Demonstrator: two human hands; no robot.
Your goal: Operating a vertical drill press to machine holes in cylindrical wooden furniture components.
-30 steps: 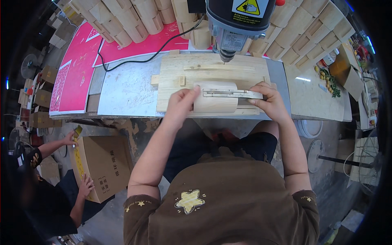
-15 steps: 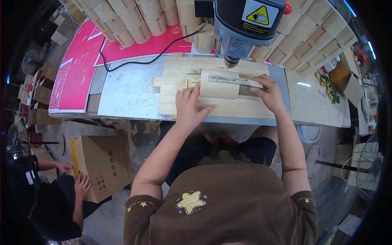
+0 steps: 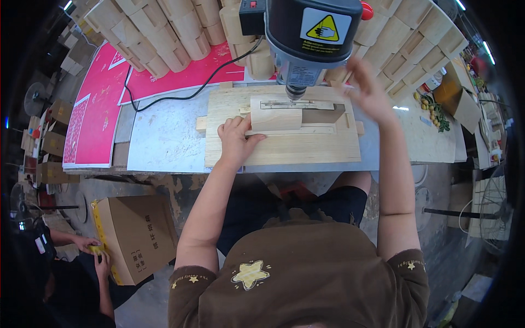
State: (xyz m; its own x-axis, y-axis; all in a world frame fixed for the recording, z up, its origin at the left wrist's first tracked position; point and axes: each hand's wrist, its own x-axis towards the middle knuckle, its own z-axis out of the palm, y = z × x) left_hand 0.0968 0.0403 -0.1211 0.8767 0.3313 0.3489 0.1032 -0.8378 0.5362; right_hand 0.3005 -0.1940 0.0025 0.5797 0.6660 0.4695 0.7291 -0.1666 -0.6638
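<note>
A pale, rounded wooden block lies on a flat wooden jig board, under the chuck of a drill press. Along the block's top runs a narrow, marked metal-looking strip. My left hand rests at the block's left end, fingers spread and thumb stretched along its near edge. Up beside the drill press on its right, my right hand is smeared by motion and off the block; its fingers are not clear.
Stacks of hollowed wooden pieces stand behind, with more at right. A black cable crosses the metal tabletop. Pink sheets cover the left. Lower left, another person's hands touch a cardboard box.
My right hand has let go of the strip and block and risen beside the drill press. My left hand stays at the block's left end. The whole view has shifted slightly.
</note>
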